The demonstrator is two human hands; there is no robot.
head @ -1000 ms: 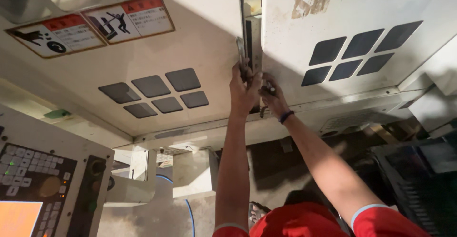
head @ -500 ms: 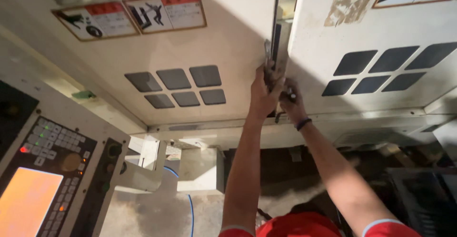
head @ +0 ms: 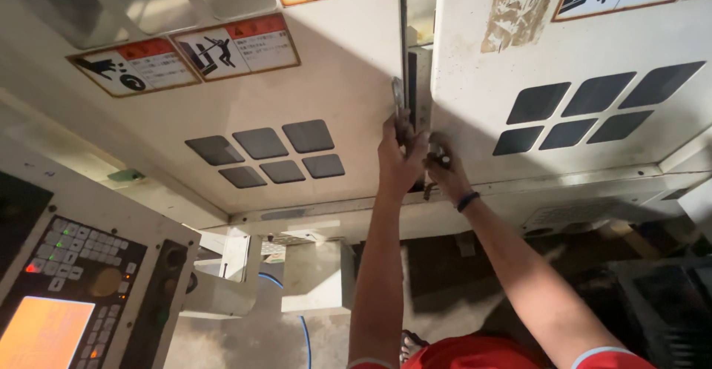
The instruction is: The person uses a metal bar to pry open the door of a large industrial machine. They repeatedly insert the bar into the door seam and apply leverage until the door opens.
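Both arms reach forward to the seam where two cream-coloured machine doors meet. The left hand [head: 401,163] is up against the edge of the left door [head: 326,87], its fingers [head: 391,126] curled together around a narrow metal latch plate [head: 398,94] that stands along the door's edge — the plate rises just above the fingertips and the hand covers its lower part. The right hand [head: 443,170] sits just beside the left, touching it at the knuckles, a dark band on its wrist. Its fingers are pinched together on a small dark metal part [head: 439,154] at the bottom edge of the right door [head: 564,65]; what kind of part it is cannot be told, since the hand hides most of it.

Between the two doors, directly above both sets of fingers, runs a dark vertical gap [head: 412,13]. To the left of the left fingers the door carries a cluster of dark square pads [head: 271,154] and, higher up, warning stickers [head: 185,54]. To the right of the right fingers lies a matching cluster of pads [head: 593,113] — above it a torn label patch [head: 515,9]. Well below and to the left of the hands stands a control panel [head: 74,287] with keys and an orange-lit screen
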